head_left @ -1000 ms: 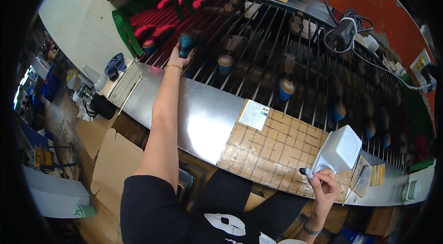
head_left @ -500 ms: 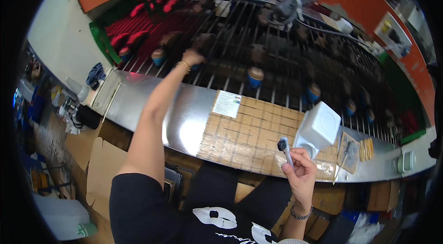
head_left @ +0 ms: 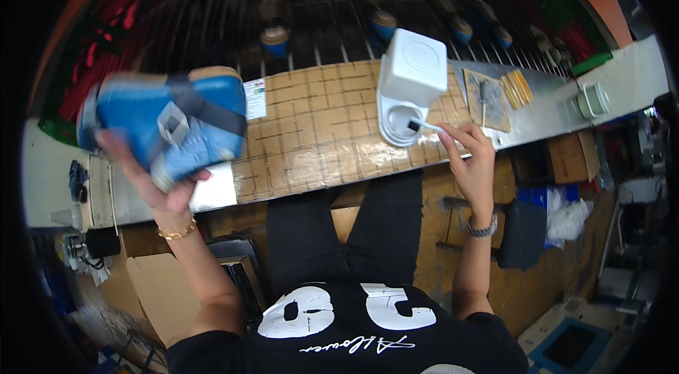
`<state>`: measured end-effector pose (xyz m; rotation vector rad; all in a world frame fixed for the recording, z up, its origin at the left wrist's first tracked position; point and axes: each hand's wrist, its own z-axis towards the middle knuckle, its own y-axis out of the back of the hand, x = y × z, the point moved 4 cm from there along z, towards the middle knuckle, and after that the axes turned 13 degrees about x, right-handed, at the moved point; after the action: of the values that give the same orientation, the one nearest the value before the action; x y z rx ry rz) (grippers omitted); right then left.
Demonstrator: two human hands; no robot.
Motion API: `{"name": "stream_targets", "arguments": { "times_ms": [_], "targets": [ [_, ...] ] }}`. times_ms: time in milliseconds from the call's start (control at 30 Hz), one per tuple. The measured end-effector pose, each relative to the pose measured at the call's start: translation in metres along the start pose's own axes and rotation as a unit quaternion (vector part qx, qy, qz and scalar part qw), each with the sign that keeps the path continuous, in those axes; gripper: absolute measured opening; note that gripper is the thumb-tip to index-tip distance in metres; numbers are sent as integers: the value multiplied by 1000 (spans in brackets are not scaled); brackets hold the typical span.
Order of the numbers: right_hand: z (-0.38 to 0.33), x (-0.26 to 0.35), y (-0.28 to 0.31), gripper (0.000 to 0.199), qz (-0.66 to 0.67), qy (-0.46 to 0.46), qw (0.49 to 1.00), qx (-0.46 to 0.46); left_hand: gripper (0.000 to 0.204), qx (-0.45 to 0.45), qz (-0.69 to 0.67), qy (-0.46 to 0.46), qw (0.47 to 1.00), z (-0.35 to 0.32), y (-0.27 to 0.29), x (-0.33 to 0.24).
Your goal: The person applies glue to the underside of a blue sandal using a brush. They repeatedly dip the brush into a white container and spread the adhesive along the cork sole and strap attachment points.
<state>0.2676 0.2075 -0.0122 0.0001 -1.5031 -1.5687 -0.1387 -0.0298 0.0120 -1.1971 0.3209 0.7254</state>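
Observation:
My left hand (head_left: 161, 191) is closed on a blue shoe (head_left: 131, 108), raised over the left part of the bench and blurred by motion. The shoe has a dark strap, a diamond-shaped light buckle and a tan edge along its top. Between the fingertips of my right hand (head_left: 472, 160) is a small brush (head_left: 428, 125) with a pale handle and dark bristles. Its bristles are inside the round cup at the foot of a white dispenser (head_left: 417, 66), which stands on the brown grid-marked board (head_left: 304, 140).
Beyond the bench, a rack of metal bars carries several blue-and-tan shoes (head_left: 274, 40). Right of the dispenser lie a stained pad (head_left: 488, 101) with a dark brush and some yellow sticks (head_left: 517, 89). A pale green cup (head_left: 593, 100) stands at the far right; a printed sheet (head_left: 255, 99) lies beside the shoe.
My left hand has come back from the rack, now with a blue shoe in it. My right hand has brought the brush into the dispenser's cup. The view has shifted.

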Motion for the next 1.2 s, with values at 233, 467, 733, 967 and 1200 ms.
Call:
{"name": "stream_targets", "arguments": {
  "times_ms": [233, 467, 733, 967, 1200],
  "targets": [
    [9, 3, -8, 14, -120, 85, 988, -44, 83, -80, 129, -2, 988, -21, -39, 45],
    [2, -8, -12, 17, 29, -36, 999, 0, 67, -194, 252, -167, 933, -14, -76, 44],
    [6, -43, -18, 23, 288, -166, 934, 133, 103, -216, 636, -12, 741, 4, -90, 125],
    [20, 61, 49, 28, 32, 214, 964, -157, 93, -115, 705, -94, 693, -2, -64, 181],
    [-3, 122, 35, 25, 105, 214, 968, -78, 90, -70, 776, -236, 581, 19, -85, 181]
  ]
}}
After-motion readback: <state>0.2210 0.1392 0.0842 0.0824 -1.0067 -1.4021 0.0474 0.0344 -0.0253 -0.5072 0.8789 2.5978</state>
